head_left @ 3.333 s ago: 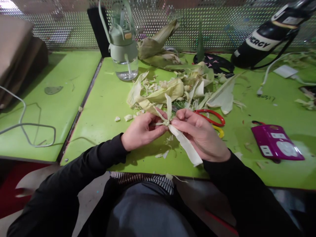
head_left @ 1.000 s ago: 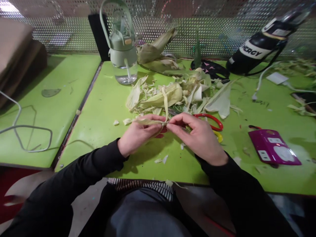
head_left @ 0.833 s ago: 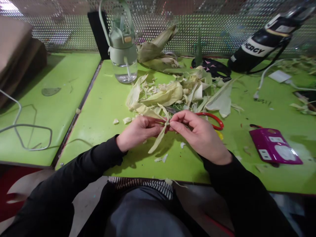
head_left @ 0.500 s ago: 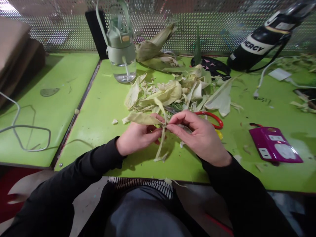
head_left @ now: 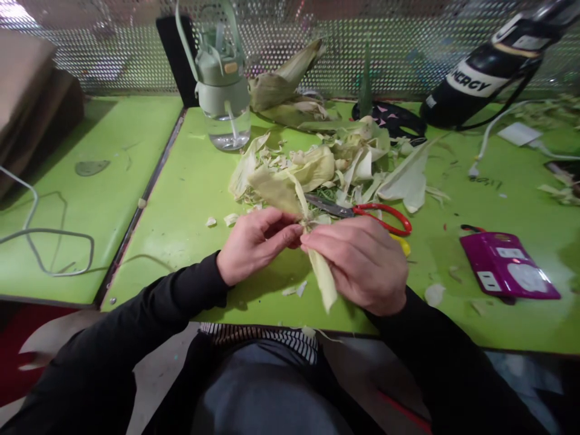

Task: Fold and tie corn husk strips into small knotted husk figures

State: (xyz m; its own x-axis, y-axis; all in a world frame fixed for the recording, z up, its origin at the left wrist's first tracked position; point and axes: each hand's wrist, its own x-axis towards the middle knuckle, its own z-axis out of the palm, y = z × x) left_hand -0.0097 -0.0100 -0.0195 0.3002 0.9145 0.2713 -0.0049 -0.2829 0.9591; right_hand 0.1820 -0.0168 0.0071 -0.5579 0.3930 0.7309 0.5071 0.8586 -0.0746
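Note:
Between my two hands is a piece of corn husk (head_left: 322,279) with strips spreading from a pinched middle. My left hand (head_left: 259,241) is closed, thumb and fingertips gripping the husk from the left. On the other side my right hand (head_left: 367,260) pinches the same husk, one pale strip hanging down beside its fingers. Just beyond my right hand lie scissors (head_left: 383,217) with red handles, blades pointing left. A heap of loose husks (head_left: 312,166) covers the table behind the hands. Part of the husk's middle is hidden by my fingers.
A green water bottle (head_left: 224,103) stands at the back left and a black bottle (head_left: 471,84) leans at the back right. A purple power strip (head_left: 510,266) lies on the right. Cables (head_left: 40,232) run over the left table section. A mesh panel (head_left: 136,48) closes the back.
My right hand has turned and come slightly nearer to me. The husk's wide leaf has swung upward, a broad strip now hangs down, and more of the scissors shows.

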